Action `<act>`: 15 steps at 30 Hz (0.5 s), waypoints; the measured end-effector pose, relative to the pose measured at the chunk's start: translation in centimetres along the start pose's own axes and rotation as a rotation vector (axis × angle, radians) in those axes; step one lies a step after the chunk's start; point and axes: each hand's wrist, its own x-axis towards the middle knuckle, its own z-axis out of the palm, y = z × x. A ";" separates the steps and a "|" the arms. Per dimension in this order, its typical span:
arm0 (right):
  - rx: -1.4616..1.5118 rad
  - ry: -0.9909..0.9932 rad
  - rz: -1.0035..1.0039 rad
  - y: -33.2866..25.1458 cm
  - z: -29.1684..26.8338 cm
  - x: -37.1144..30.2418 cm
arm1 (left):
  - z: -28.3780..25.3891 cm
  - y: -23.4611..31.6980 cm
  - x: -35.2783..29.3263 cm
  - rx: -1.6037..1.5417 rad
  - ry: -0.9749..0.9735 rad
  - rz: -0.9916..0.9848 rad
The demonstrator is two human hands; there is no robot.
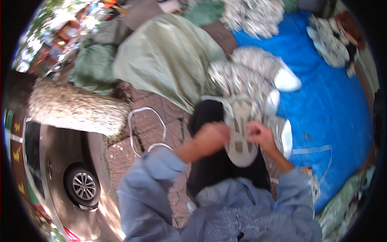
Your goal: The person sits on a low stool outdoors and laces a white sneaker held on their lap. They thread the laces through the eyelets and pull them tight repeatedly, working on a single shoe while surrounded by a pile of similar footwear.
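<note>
Upright across my dark-trousered lap lies a beige shoe upper (241, 155) with several cut-out openings down its middle. My left hand (215, 135) is at its left edge, fingers curled in and blurred by motion; what they pinch is hidden. On the opposite edge, my right hand (260, 132) has thumb and fingers closed on the upper. Just beyond, nested shoe uppers (242, 80) with pale toes lie in a row, and another nested stack (266, 66) rests behind them. A thin white strap (164, 127) loops over the paving left of my knees.
A blue tarp (334, 109) spreads to the right, with bundled uppers (332, 44) at its far side and a bundle (254, 16) at the back. A pale green sack (165, 56) bulges ahead. Left are a tree trunk (76, 107) and a parked car (60, 169).
</note>
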 end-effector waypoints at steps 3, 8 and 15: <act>-0.060 0.005 -0.043 -0.1 -0.1 -0.3 | -2.8 -2.5 -4.0 -0.379 0.023 -0.364; -0.034 -0.082 -0.003 -1.0 -0.1 0.3 | -0.7 -0.3 -3.9 -2.049 0.448 -0.805; 0.150 -0.053 0.085 -0.3 -0.8 -0.2 | 3.2 1.3 0.6 -3.003 0.853 -0.355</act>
